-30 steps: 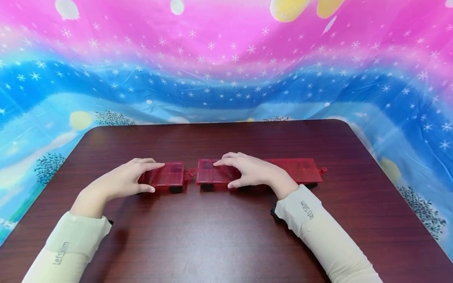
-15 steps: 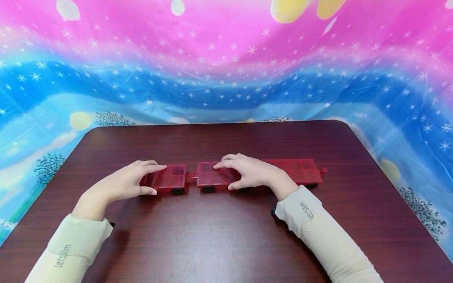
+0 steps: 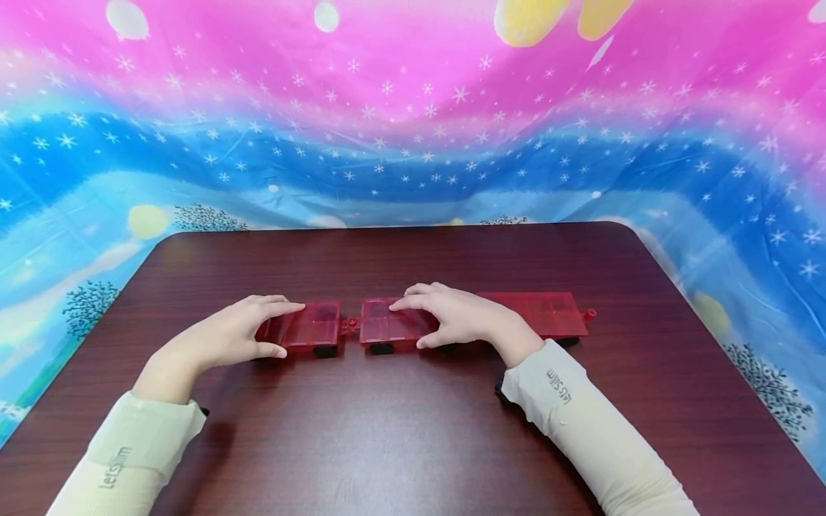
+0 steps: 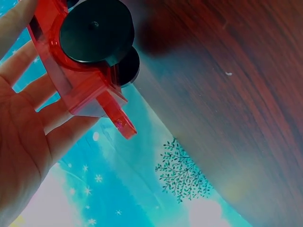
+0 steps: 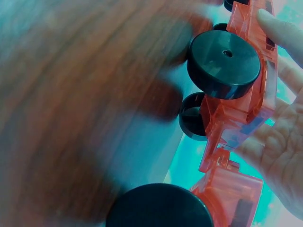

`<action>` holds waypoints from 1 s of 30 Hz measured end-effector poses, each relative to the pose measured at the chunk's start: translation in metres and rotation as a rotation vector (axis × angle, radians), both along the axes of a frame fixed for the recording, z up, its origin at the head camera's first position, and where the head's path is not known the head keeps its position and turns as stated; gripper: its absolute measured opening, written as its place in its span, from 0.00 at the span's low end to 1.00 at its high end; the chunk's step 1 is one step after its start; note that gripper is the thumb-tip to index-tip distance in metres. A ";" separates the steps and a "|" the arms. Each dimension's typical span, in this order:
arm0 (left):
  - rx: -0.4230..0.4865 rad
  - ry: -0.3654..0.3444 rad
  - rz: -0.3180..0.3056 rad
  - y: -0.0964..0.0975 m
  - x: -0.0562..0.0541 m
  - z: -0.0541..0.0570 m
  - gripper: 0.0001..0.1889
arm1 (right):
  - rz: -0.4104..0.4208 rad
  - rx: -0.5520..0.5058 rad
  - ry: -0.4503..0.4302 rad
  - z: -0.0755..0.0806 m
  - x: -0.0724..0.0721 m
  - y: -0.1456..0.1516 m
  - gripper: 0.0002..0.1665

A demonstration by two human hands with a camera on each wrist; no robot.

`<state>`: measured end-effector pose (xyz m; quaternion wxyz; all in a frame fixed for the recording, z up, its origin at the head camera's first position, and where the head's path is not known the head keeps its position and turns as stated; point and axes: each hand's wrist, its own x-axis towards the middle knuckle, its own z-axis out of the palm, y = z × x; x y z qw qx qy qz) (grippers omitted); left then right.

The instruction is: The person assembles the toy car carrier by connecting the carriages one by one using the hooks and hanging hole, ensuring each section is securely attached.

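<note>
Three see-through red toy cars with black wheels stand in a row on the table. My left hand grips the left car across its width, thumb on the near side and fingers over the far side. In the left wrist view, its free coupling bar sticks out below a wheel. My right hand holds the middle car the same way. Between these cars the couplings meet and overlap. The right car is linked behind the middle one, as the right wrist view shows at the joint.
The dark brown wooden table has rounded far corners. A pink and blue snowflake-print cloth hangs behind it and down both sides. A coupling peg juts from the right end of the row.
My left hand has shifted slightly right and nearer with the left car, so its coupling now overlaps the middle car's. My right hand stays put on the middle car.
</note>
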<state>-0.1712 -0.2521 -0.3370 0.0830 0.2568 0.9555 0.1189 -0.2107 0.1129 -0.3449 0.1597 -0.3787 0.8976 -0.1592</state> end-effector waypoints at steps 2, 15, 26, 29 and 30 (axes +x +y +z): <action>0.002 0.001 -0.002 0.000 0.000 -0.001 0.38 | 0.000 0.000 0.000 0.000 0.000 0.000 0.42; 0.005 0.011 0.001 -0.001 0.000 -0.007 0.38 | -0.001 -0.001 0.003 -0.004 -0.003 0.002 0.44; 0.010 0.025 -0.007 0.001 0.001 -0.005 0.38 | -0.007 -0.029 0.034 0.000 0.002 0.014 0.41; 0.008 0.030 0.004 0.000 0.004 -0.004 0.38 | -0.015 -0.047 0.054 0.001 0.004 0.023 0.41; 0.009 0.038 0.006 -0.001 0.004 -0.004 0.38 | -0.023 -0.051 0.062 0.002 0.005 0.027 0.41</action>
